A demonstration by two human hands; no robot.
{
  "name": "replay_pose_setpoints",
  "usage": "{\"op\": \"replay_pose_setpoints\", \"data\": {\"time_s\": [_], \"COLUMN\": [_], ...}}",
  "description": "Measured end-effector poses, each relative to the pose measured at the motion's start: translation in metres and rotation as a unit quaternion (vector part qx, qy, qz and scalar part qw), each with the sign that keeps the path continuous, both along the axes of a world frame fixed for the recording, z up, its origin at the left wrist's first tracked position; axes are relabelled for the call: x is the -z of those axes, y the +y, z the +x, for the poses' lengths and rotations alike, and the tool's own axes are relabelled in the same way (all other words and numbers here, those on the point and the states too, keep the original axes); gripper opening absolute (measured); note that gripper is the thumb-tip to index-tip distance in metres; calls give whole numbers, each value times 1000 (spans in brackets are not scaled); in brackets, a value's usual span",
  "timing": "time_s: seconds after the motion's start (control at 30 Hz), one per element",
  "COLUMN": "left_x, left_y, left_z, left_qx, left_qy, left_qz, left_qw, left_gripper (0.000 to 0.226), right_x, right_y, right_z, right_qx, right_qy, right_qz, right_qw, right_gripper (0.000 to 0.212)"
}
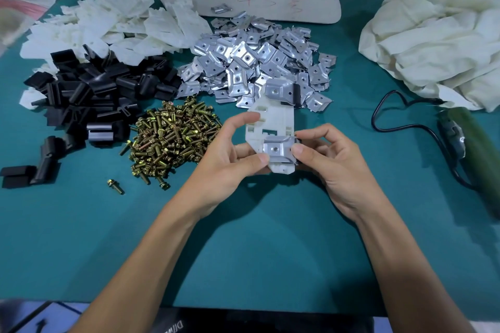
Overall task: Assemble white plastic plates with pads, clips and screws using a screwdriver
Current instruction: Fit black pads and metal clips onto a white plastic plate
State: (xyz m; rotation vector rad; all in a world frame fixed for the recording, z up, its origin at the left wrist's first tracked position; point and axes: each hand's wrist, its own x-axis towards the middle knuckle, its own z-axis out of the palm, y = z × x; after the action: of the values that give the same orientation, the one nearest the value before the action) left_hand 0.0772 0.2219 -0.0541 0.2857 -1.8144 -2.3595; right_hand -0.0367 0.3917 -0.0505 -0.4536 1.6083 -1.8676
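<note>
A white plastic plate (277, 119) is held just above the green table, between both hands. My left hand (230, 154) grips its left edge with thumb and fingers. My right hand (327, 159) pinches a metal clip (277, 149) with a black pad under it against the plate's near end. A second metal clip (278, 90) with a black pad sits on the plate's far end. Piles lie behind: brass screws (173, 135), black pads (89, 94), loose metal clips (257, 62), white plates (108, 24). A green electric screwdriver (470, 149) lies at the right.
The screwdriver's black cable (400, 121) loops across the table at the right. A white sack (438, 38) fills the back right corner. A beige oval board (265, 0) lies at the back. One loose screw (116, 186) lies at the near left.
</note>
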Motion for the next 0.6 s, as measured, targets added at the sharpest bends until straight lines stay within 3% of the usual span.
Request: {"op": "replay_pose_setpoints", "data": {"time_s": [0.2,0.27,0.47,0.6], "left_x": [0,0,-2,-2], "left_y": [-2,-3,-12,-13], "left_z": [-6,-7,-3,-1], "left_qx": [-31,-51,-49,-36], "left_qy": [-30,-59,-63,-65], "left_qz": [58,81,165,197], "left_qw": [997,994,983,978], "left_gripper": [61,51,33,34], "right_x": [2,1,-5,-5], "right_y": [-1,-1,6,7], "right_z": [0,1,-2,0], "right_qx": [8,1,-83,-90], "right_qy": [6,2,-20,22], "right_qz": [6,1,-33,-23], "right_qw": [1000,1000,996,995], "right_gripper": [15,18,53,52]}}
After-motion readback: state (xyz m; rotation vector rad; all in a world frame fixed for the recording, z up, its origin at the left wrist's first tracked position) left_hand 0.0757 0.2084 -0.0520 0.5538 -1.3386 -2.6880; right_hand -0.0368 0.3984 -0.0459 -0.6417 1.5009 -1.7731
